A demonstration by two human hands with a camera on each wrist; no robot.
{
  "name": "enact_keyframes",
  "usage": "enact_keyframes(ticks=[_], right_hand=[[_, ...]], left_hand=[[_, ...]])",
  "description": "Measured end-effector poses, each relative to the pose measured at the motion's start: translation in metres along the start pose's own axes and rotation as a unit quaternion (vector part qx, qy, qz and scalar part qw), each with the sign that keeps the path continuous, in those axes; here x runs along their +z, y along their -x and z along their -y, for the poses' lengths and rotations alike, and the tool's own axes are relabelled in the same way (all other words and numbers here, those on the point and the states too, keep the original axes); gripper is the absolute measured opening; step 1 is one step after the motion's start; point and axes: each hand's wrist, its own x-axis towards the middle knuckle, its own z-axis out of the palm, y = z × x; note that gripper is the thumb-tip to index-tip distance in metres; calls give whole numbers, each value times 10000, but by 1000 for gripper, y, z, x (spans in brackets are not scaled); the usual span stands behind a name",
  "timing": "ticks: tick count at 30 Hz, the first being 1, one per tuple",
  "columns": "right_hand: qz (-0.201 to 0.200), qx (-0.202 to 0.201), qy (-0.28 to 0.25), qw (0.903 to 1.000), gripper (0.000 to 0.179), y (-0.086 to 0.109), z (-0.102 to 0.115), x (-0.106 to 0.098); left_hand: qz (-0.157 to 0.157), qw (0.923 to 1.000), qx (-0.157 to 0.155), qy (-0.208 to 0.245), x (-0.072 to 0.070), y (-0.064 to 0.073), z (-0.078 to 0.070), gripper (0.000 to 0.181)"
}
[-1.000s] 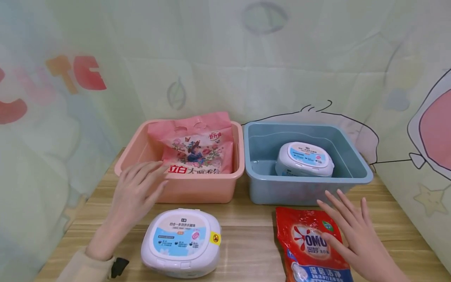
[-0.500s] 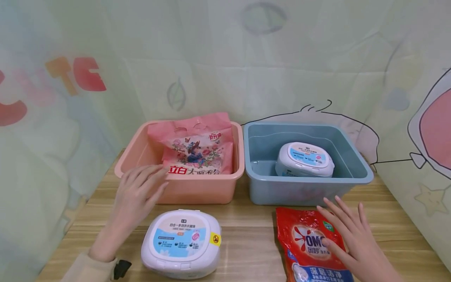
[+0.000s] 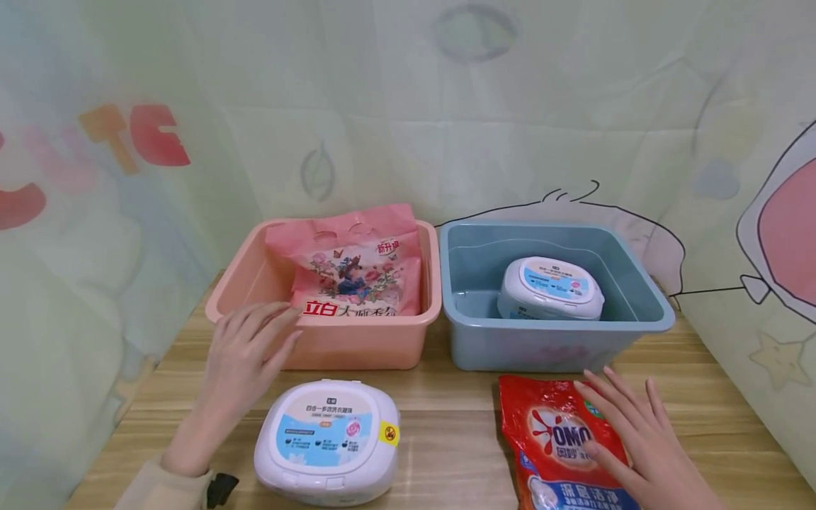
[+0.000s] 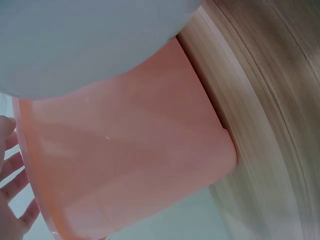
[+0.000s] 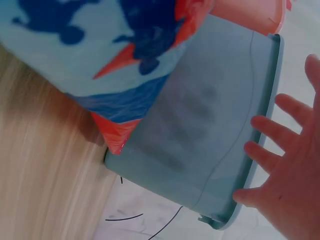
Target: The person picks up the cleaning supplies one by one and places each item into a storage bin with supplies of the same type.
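Observation:
My left hand [image 3: 245,354] hovers before the pink basin [image 3: 357,348], fingers loosely bent and holding nothing. Just right of its wrist, on the table, sits a white lidded tub of laundry pods [image 3: 328,443] with a blue label. Over a red bag of OMO laundry powder [image 3: 554,432], my right hand [image 3: 647,443] is spread and overlaps the bag's right side in the head view. In the right wrist view, its fingers [image 5: 272,130] are extended and apart, with nothing held. The lower part of the red bag runs out of the head view.
Inside the pink basin leans a pink laundry powder bag [image 3: 357,276]. Beside it stands a blue basin [image 3: 497,348] with a second white tub [image 3: 551,290] in it. A printed cloth [image 3: 382,156] hangs close behind both basins, above the wooden table [image 3: 446,439].
My right hand has sunk slightly toward the red bag, its fingertips dropping away from the blue basin's rim. The left hand has dipped a little. Basins, tubs and bags keep their places.

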Motion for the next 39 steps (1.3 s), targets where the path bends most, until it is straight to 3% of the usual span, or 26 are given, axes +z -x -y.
enact_keyframes(ticks=[5,13,25,39], right_hand=[[34,31,8,10000,78,2,-2,3],[432,428,-133,9981,78,5,-2,6],[378,230,-173,9989,72,12,-5,14],[448,264,-87,9986,67,20,-13,24]], left_hand=[[-101,9999,12,6,1,0,-1,55],[91,9999,-93,-104,0,3,2,58],[-30,9996,-36,-266,1,5,5,56],[-629,9979,-54,-108,4,5,7,52]])
